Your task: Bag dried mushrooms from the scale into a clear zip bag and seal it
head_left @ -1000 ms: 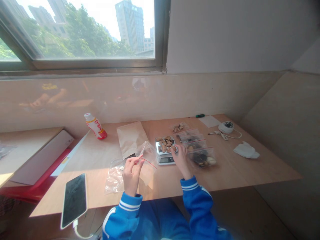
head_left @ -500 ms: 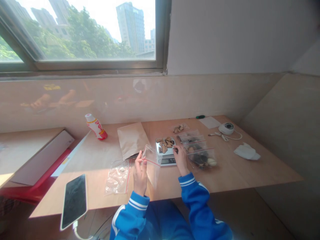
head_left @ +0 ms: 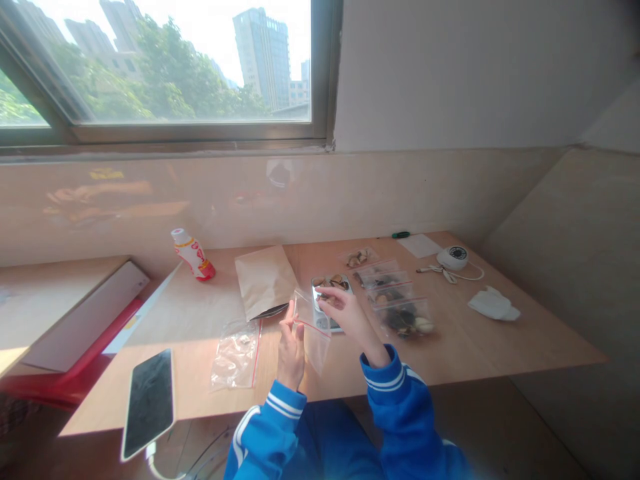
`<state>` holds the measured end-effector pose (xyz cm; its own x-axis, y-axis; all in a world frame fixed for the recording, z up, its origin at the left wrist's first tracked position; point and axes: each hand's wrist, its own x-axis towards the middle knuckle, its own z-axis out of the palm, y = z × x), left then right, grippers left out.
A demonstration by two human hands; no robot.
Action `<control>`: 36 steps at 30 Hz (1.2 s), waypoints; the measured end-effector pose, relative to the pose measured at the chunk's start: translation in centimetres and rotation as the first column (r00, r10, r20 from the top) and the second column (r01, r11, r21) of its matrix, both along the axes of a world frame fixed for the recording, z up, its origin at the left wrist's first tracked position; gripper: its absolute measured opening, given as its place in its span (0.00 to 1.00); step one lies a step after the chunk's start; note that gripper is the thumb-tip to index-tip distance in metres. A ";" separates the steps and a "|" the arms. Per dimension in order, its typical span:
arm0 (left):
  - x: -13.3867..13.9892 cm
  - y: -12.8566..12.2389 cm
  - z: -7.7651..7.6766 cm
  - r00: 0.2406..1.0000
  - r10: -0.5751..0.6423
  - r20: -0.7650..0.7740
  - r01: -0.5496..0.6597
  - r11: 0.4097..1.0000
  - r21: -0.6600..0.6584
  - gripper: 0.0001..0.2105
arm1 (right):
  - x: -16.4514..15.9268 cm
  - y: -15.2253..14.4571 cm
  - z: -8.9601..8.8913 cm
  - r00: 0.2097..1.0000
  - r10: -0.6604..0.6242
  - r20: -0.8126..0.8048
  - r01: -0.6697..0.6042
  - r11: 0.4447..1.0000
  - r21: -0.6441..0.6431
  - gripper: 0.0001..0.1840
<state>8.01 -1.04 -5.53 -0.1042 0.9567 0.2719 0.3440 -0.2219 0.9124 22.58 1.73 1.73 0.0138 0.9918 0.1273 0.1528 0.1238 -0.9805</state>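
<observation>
My left hand (head_left: 291, 357) pinches a clear zip bag (head_left: 316, 343) with a red seal line near its upper edge. My right hand (head_left: 345, 312) is over a small kitchen scale (head_left: 315, 283), its thumb and fingertips around what looks like a dark dried slice, partly hidden. Brown dried slices (head_left: 337, 280) lie on the scale's plate. The bag and my right hand cover much of the scale's front and display. Right of the scale lie several filled zip bags (head_left: 404, 319), and a smaller filled bag (head_left: 359, 257) is behind them.
A brown paper pouch (head_left: 265, 280) and another clear bag (head_left: 235, 360) lie on the left. Farther left are a red-and-white bottle (head_left: 193, 255) and a phone (head_left: 149, 400) at the table edge. On the right are a white camera (head_left: 453, 257), crumpled tissue (head_left: 494, 304) and green-handled tool (head_left: 401, 235).
My right hand has moved left from the scale's right side, across its plate, toward the bag. My left hand and the bag have shifted slightly right.
</observation>
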 end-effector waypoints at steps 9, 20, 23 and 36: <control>0.2 -0.4 -0.9 0.976 0.165 0.140 -0.167 0.986 -0.002 0.19 | -0.5 -0.2 1.3 0.991 0.071 0.116 -0.087 0.987 0.138 0.16; -0.3 -0.4 -1.5 0.963 0.232 0.134 -0.233 0.972 -0.003 0.21 | -0.5 3.6 -8.5 0.611 -0.275 0.742 0.095 0.957 0.275 0.17; -0.4 -0.6 -1.2 0.960 0.239 0.144 -0.240 0.971 -0.010 0.21 | -0.7 3.6 -8.9 0.603 -0.282 0.746 0.088 0.953 0.289 0.16; -0.2 -0.9 -0.9 0.950 0.255 0.179 -0.244 0.967 -0.079 0.22 | 1.8 3.8 -9.2 0.852 -0.345 0.394 0.239 0.925 0.295 0.13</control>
